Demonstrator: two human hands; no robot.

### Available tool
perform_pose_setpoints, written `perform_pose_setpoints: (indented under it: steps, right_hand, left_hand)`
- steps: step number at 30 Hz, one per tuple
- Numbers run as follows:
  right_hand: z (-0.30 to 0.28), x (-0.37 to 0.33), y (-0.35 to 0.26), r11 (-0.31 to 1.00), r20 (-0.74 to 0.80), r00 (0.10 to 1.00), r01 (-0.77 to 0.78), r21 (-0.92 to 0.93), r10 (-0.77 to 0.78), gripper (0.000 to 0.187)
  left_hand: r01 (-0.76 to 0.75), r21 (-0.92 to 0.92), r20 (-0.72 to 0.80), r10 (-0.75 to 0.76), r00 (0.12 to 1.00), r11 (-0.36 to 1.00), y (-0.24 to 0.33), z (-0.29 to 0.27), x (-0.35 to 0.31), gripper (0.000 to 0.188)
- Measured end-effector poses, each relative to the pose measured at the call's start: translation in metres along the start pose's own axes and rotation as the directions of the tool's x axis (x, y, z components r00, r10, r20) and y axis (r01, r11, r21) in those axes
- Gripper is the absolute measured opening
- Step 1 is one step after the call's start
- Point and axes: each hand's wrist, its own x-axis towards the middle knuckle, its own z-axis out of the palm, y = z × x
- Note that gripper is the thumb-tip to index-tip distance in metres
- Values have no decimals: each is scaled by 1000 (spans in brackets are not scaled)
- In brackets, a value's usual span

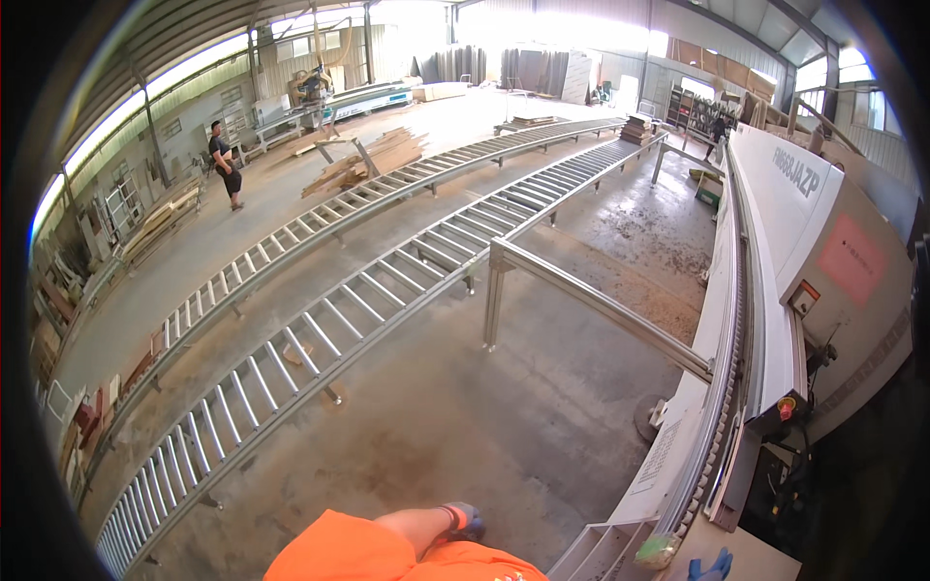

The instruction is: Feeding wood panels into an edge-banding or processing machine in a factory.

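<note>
My left hand [467,523] is at the bottom middle, in a dark blue-grey glove with an orange cuff. It hangs over the floor close to my orange shirt [349,552], and its fingers are too small and dark to make out. At the lower right edge, a blue-gloved hand, seemingly my right hand [712,565], shows with fingers apart and nothing visible in them. It is over a pale surface [760,557] at the near end of a long white machine [785,184]. The right arm is out of the picture.
Two roller conveyors [363,295] curve away on the left. A metal cross rail [601,305] reaches from the nearer one toward the machine, which has a red button [787,407]. Another person [226,165] stands far left, near stacked boards [373,160]. Panels [636,129] lie at the conveyor's far end.
</note>
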Motion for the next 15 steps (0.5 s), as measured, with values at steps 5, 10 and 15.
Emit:
perform_pose_setpoints:
  steps: [5, 10, 15]
  right_hand:
    - [-9, 76, -14, 939, 17, 983, -179, 294, 183, 77]
    - [1, 113, -37, 952, 126, 965, -249, 179, 229, 98]
    - [-40, 118, -32, 892, 347, 855, -441, 99, 384, 108]
  left_hand:
    - [71, -51, 32, -69, 997, 996, -38, 9, 7, 22]
    - [81, -148, -67, -92, 993, 986, -83, 47, -26, 30]
    - [7, -95, -88, -15, 996, 995, -136, 94, -18, 32]
